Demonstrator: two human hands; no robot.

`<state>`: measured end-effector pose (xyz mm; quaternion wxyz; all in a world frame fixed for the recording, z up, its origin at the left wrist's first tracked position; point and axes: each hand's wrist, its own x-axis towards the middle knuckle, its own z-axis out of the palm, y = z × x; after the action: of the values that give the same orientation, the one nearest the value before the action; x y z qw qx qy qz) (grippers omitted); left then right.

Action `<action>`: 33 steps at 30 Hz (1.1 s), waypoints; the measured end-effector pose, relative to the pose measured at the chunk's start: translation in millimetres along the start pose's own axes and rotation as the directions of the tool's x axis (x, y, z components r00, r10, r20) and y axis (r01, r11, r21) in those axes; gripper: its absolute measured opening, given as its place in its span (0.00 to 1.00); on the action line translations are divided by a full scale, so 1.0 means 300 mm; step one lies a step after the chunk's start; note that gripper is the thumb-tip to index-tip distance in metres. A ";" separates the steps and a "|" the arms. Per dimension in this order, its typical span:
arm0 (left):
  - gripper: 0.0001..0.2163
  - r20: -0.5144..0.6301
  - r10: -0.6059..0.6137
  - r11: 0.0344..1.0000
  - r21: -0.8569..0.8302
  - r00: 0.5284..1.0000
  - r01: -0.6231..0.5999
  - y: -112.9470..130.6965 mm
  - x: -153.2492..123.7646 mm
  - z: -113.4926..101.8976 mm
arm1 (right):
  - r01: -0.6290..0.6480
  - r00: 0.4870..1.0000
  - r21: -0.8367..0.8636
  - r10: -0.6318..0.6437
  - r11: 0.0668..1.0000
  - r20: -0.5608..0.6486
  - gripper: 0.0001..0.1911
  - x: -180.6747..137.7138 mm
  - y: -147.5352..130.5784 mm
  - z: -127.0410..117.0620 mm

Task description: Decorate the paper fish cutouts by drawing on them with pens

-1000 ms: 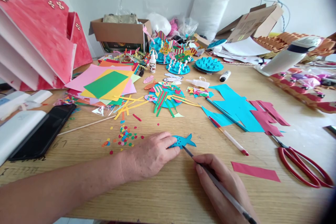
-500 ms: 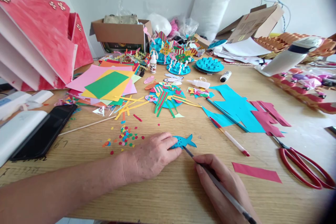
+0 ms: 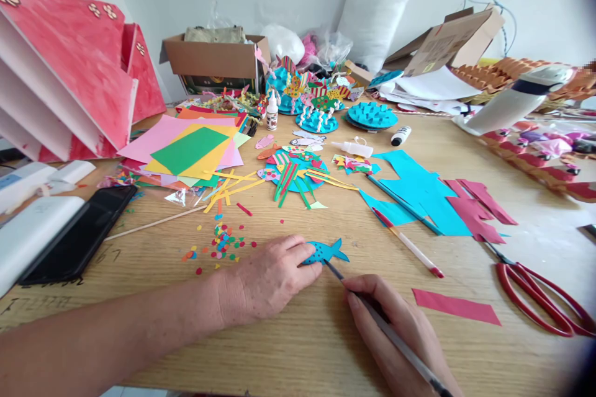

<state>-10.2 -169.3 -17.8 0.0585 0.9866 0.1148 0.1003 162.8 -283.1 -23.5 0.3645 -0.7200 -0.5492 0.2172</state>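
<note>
A blue paper fish (image 3: pixel 326 252) with dark dots on its body lies flat on the wooden table, tail to the right. The fingers of my left hand (image 3: pixel 272 276) hold it down and cover its head end. My right hand (image 3: pixel 400 329) is closed round a black pen (image 3: pixel 388 330), whose tip touches the lower edge of the fish. A red pen (image 3: pixel 407 243) lies to the right, beyond this hand. Near it are a strip of red paper (image 3: pixel 456 307) and red-handled scissors (image 3: pixel 535 298).
Small paper dots (image 3: pixel 223 240) are scattered left of the fish. Farther back are a decorated blue disc (image 3: pixel 298 183), blue paper sheets (image 3: pixel 419 189), a stack of coloured paper (image 3: pixel 190 149) and glue bottles (image 3: pixel 272 113). A phone (image 3: pixel 81 232) lies at the left, a white bottle (image 3: pixel 516 102) at the right.
Almost nothing differs. Both hands, the fish and the pen keep the same places, with the pen tip still at the lower edge of the fish.
</note>
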 end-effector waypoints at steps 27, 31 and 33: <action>0.11 0.067 -0.037 0.999 -0.012 0.997 0.038 0.005 -0.001 -0.006 | -0.004 0.999 0.050 0.006 0.999 -0.033 0.09 0.000 0.000 0.003; 0.10 0.059 -0.035 0.999 -0.015 0.998 0.036 0.006 0.001 -0.004 | -0.010 0.999 0.057 0.012 0.998 -0.036 0.10 0.000 -0.001 0.004; 0.10 0.060 -0.036 0.999 -0.015 0.998 0.036 0.005 0.003 -0.003 | -0.013 0.999 0.060 0.015 0.998 -0.037 0.10 0.000 -0.003 0.005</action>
<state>-9.3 -170.5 -16.7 0.0716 0.9864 0.1299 0.0705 161.2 -282.5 -23.9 0.3945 -0.7165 -0.5304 0.2227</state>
